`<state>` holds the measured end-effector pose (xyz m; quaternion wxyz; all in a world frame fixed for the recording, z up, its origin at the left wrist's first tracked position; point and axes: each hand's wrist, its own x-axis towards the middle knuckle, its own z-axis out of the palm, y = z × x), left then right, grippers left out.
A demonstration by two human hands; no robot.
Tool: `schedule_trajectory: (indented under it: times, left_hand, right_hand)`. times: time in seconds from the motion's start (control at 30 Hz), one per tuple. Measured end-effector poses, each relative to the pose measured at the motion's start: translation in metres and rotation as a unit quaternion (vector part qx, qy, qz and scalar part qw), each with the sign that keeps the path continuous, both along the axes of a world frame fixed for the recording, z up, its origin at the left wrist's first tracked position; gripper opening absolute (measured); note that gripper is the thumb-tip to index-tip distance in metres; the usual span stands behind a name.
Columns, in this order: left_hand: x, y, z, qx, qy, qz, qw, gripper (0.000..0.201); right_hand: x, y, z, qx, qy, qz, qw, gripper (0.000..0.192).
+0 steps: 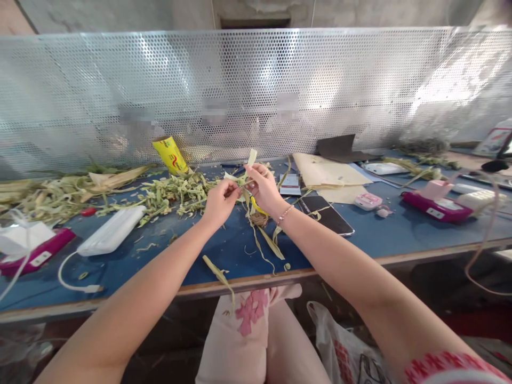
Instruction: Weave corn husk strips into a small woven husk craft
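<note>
Close together above the middle of the blue table, both my hands pinch a pale strip of dried husk (pixel 252 157). My left hand (pixel 221 200) has its fingertips closed on the strip's lower part. From the right side, my right hand (pixel 264 191) grips it too, and its upper end sticks up above the fingers. A curved yellow piece (pixel 256 205) shows just under my right hand; its kind is hard to make out. Below the hands lie a small coil of brown twine (pixel 259 219) and a loose husk strip (pixel 271 244).
Husk knots are heaped (pixel 176 194) left of my hands, with a yellow can (pixel 170 154) behind. A white power bank (pixel 112 230) lies at left. Rightward are a dark phone (pixel 327 215), brown paper (pixel 324 170) and a magenta power strip (pixel 434 207). A perforated metal screen (pixel 256 80) closes the back.
</note>
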<state>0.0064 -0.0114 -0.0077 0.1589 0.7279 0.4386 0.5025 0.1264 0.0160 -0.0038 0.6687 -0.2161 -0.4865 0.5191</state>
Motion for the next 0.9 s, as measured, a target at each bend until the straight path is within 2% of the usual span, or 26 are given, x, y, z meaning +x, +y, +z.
schedule_trajectory:
  times: [0.1,0.27,0.47,0.63,0.77,0.9]
  left_hand:
    - [0.000,0.000,0.000,0.002,0.016,0.001,1.000,0.009]
    - [0.001,0.000,0.002,0.001,0.042,0.008,0.999,0.010]
    - [0.004,-0.006,0.007,-0.066,-0.004,-0.031,0.997,0.009]
    - [0.005,-0.003,0.004,-0.099,-0.046,-0.039,0.993,0.007]
    - [0.003,0.003,-0.001,-0.127,-0.070,-0.038,0.989,0.014]
    - [0.002,0.003,-0.001,-0.129,-0.071,-0.035,0.988,0.022]
  right_hand:
    - [-0.004,0.001,-0.004,0.032,-0.074,0.002,0.997,0.015]
    - [-0.002,0.004,-0.008,0.085,-0.165,-0.079,0.979,0.018]
    - [0.000,0.003,-0.007,0.145,-0.215,-0.167,0.951,0.020]
    - [0.003,0.002,-0.007,0.193,-0.272,-0.229,0.915,0.027]
    - [0.008,0.008,-0.008,0.212,-0.296,-0.232,0.902,0.027]
    - [0.010,0.012,-0.010,0.178,-0.287,-0.221,0.915,0.026]
